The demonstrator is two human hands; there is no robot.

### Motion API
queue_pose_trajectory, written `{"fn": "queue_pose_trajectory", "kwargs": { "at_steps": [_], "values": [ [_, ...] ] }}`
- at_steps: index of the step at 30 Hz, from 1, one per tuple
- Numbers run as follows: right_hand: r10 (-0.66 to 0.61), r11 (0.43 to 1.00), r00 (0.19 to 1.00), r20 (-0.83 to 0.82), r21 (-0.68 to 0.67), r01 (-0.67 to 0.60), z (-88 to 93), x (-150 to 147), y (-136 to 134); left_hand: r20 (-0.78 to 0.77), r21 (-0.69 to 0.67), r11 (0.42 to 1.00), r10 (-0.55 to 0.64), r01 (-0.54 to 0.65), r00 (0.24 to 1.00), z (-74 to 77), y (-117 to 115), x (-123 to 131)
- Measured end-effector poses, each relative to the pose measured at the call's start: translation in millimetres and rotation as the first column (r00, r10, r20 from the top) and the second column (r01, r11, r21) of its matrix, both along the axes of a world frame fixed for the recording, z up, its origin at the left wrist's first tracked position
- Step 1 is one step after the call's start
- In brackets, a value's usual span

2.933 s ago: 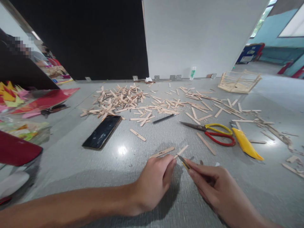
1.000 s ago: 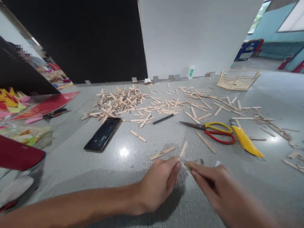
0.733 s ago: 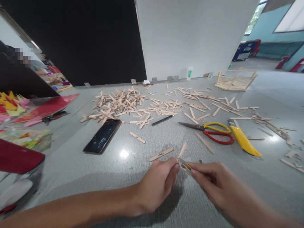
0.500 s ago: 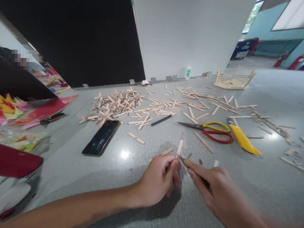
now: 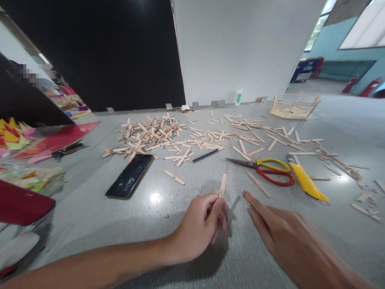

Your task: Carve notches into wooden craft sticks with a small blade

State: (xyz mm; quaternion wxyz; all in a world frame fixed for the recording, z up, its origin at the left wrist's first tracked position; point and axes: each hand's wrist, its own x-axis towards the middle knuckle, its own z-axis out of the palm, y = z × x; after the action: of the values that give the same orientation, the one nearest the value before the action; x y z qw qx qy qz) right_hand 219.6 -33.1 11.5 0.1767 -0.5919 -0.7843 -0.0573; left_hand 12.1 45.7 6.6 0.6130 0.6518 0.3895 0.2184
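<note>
Pinched between the thumb and fingers of my left hand (image 5: 204, 220) is a pale wooden craft stick (image 5: 223, 184), pointing up and slightly right. A small notch or mark shows on it just above my fingertips. To the right, my right hand (image 5: 273, 224) is closed, its index finger stretched forward, apart from the stick. A thin grey blade-like streak (image 5: 236, 203) lies beside its fingertips; it looks like a craft knife's blade, blurred, with the handle hidden in the hand. Ahead of my left hand, another craft stick with a dark notch (image 5: 174, 177) rests on the table.
A phone (image 5: 130, 176), a dark slim pen-like tool (image 5: 207, 155), scissors (image 5: 273, 170) and a yellow utility knife (image 5: 308, 180) lie around. Behind are heaped sticks (image 5: 150, 132), a glue stick (image 5: 238, 97) and a stick-built frame (image 5: 295, 107). Panels (image 5: 234, 52) stand at the back.
My right hand has drawn the blade away from the stick, so the two are apart. The stick in my left hand has shifted slightly left. A notched stick behind my left hand no longer shows.
</note>
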Motion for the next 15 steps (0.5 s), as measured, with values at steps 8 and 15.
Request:
{"fn": "queue_pose_trajectory", "kwargs": {
  "at_steps": [8, 15],
  "values": [
    [-0.103, 0.993, 0.987, 0.124, -0.042, 0.109, 11.9, 85.4, 57.5, -0.11, 0.148, 0.985, -0.076, 0.092, 0.991, 38.4, 8.0, -14.8],
    [-0.116, 0.973, 0.987, 0.115, -0.185, 0.136, -3.3, 118.4, 68.9, -0.147, 0.172, 0.976, -0.108, 0.133, 0.983, 88.2, 13.1, -32.2]
  ]
}}
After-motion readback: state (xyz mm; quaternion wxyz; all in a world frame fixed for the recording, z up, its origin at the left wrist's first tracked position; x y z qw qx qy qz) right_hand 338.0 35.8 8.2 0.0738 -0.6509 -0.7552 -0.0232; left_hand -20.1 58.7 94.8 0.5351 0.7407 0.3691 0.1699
